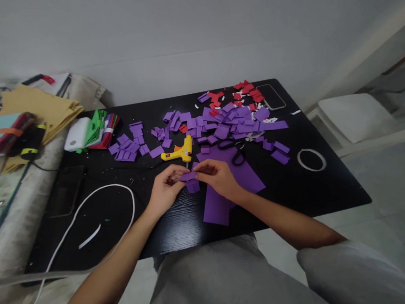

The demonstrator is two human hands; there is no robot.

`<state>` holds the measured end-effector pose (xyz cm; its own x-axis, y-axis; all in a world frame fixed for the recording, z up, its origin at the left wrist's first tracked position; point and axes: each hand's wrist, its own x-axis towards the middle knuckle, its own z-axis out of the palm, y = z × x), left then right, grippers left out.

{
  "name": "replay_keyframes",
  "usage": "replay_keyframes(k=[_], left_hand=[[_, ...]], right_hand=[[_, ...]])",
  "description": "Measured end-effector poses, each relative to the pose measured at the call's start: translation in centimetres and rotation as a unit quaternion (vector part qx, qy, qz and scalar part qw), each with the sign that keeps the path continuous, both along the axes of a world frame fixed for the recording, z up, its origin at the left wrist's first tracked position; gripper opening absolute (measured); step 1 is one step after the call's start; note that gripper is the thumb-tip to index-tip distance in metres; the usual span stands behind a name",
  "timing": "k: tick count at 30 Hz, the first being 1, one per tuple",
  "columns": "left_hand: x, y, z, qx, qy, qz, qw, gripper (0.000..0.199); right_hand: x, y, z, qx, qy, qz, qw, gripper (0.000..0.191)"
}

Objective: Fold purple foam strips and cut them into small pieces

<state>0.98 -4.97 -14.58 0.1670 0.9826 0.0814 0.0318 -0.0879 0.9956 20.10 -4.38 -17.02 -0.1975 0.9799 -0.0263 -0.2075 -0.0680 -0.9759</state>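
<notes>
Near the front middle of the black table, my left hand (165,187) and my right hand (218,175) pinch a small purple paper piece (188,176) between their fingertips, one hand at each side. Another small purple piece (193,186) shows just below it; whether the two are joined is unclear. A yellow glue gun (179,151) lies just beyond my fingers, its nozzle pointing towards them. Large purple sheets (216,207) lie partly under my right hand and wrist. Black-handled scissors (238,151) rest on the upper part of the sheets.
Many purple pieces (237,118) and red scraps (252,91) cover the back of the table (333,188). A white cable (133,200) loops at the left, near a dark phone (64,192). A tape ring (311,160) lies right. Coloured bundles (97,128) stand back left.
</notes>
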Motion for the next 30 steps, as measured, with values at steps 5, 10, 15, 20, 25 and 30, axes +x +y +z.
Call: replay_keyframes(k=[5,10,15,20,25,30], left_hand=[[-0.16,0.19,0.13,-0.03,0.028,0.021,0.999,0.013],[-0.12,0.22,0.07,-0.056,0.036,0.031,0.997,0.016],[-0.01,0.15,0.1,-0.062,0.036,0.016,0.997,0.019],[-0.07,0.18,-0.06,-0.059,0.03,0.011,0.998,0.018],[0.11,0.19,-0.03,-0.073,0.014,0.005,0.997,0.021],[0.37,0.19,0.3,-0.087,-0.002,0.002,0.996,0.024]], right_hand=[[-0.07,-0.03,0.4,-0.043,0.007,0.029,0.999,0.027],[-0.16,-0.04,0.66,-0.069,0.01,0.015,0.997,0.025],[-0.16,0.04,0.41,-0.075,-0.003,0.004,0.997,0.023],[-0.21,-0.03,0.26,-0.071,-0.012,0.005,0.997,0.022],[-0.29,-0.07,0.3,-0.068,-0.008,0.013,0.998,0.025],[-0.22,-0.03,0.31,-0.08,-0.005,0.019,0.997,0.03]])
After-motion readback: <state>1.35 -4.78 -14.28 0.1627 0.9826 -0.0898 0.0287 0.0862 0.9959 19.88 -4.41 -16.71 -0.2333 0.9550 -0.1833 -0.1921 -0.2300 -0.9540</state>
